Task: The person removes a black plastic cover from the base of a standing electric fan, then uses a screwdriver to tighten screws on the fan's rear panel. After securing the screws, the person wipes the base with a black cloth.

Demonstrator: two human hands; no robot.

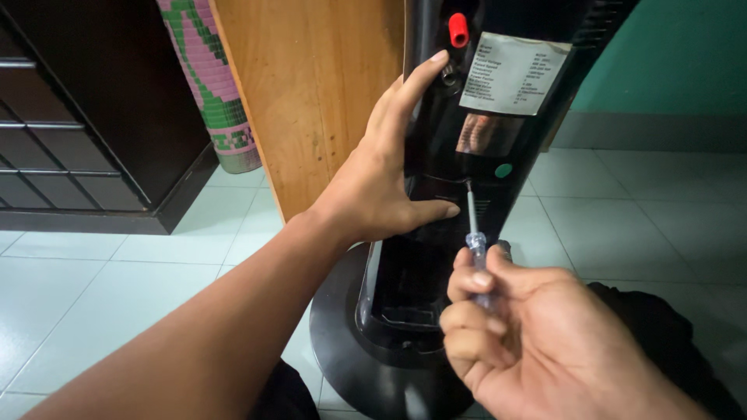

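the right hand hid most of the screwdriver handle. above the left hand, the black tower fan ran off the top edge.

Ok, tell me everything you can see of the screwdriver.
The screwdriver is slim, with a thin grey metal shaft and a clear plastic handle tinted faintly blue. It stands nearly upright, tip up. The right hand pinches the handle between thumb and fingers, hiding its lower end. The tip meets the black rear panel of the upright appliance, just below a small green round sticker; the screw itself is too small to make out. The left hand rests on the panel beside it, not touching the tool.
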